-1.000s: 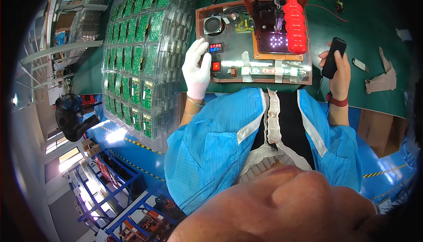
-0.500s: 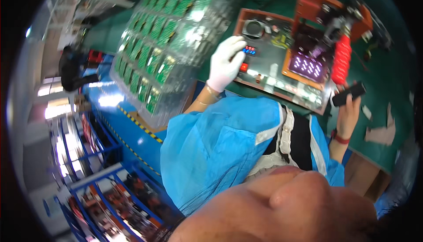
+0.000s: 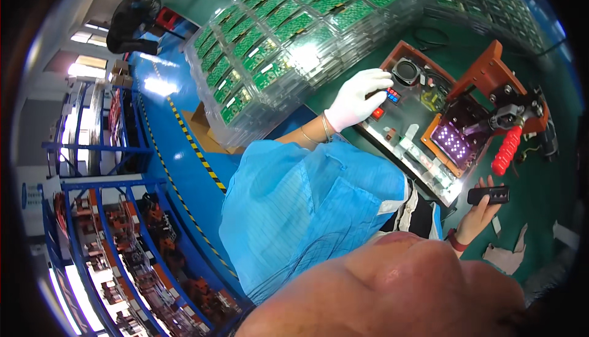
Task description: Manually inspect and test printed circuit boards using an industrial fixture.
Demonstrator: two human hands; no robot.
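My left hand (image 3: 359, 101), in a white glove, rests at the left side of a test fixture (image 3: 396, 134) with a see-through top and brown rim. Its fingers are bent but apart from the thumb, beside a small red-and-blue digital meter (image 3: 391, 96) and a lit red switch (image 3: 377, 114). Nothing shows in its grasp. My bare right hand (image 3: 478, 217) grips a small black remote control (image 3: 489, 195) off the fixture's right corner. On the fixture, an orange frame holds a dark panel with lit white-purple segments (image 3: 452, 142), beneath a toggle clamp with a red handle (image 3: 507, 151).
Stacked clear trays of green circuit boards (image 3: 307, 61) stand left of the fixture; more trays (image 3: 485, 6) lie behind. A round speaker (image 3: 406, 72) sits in the fixture. Torn cardboard (image 3: 508, 252) lies near my right hand. Blue shelving (image 3: 110, 183) and a black fan (image 3: 132, 21) stand leftward.
The view has turned, shifting the bench rightward. My right hand has levelled the remote control and moved slightly off the fixture's corner. The lit pattern on the panel differs. My left hand stays by the meter.
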